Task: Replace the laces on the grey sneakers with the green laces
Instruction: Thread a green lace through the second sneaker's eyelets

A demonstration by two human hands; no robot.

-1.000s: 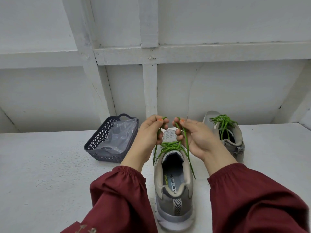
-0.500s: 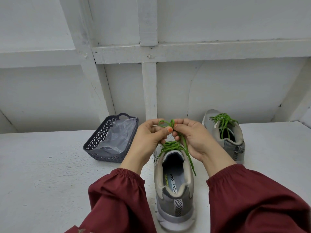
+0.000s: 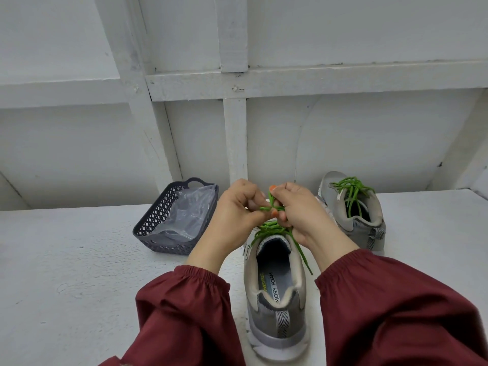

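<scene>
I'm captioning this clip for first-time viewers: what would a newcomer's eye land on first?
In the centre, the left hand and right hand pinch a bright green lace above the near grey mesh sneaker. Behind to the right stands a second grey sneaker, laced in green; to the left sits a dark lattice plastic basket holding a clear plastic bag.

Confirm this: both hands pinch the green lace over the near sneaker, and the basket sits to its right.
Not quite. The head view shows the basket to the left of the near sneaker, not the right. The left hand and right hand do pinch the green lace over it.
</scene>
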